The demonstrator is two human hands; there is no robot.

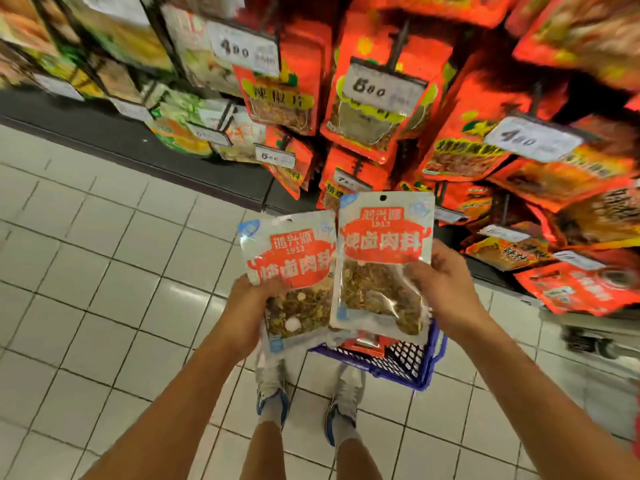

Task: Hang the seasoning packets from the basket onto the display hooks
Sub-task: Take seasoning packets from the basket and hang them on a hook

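I hold two pale blue seasoning packets with red labels and a clear window of spices. My left hand [247, 301] grips the lower left edge of the left packet [294, 271], which seems to lie on top of more packets. My right hand [441, 282] grips the right edge of the right packet [384, 258], held upright with its hang hole at the top. Both are above the blue mesh basket [412, 362] on the floor, in which a red packet shows. Display hooks [398, 46] with price tags stick out of the red packet wall ahead.
Red seasoning packets [367, 109] hang densely ahead and to the right, green and yellow ones [180, 123] to the left. A dark shelf base [138, 143] runs along the white tiled floor [104, 271]. My feet stand just behind the basket.
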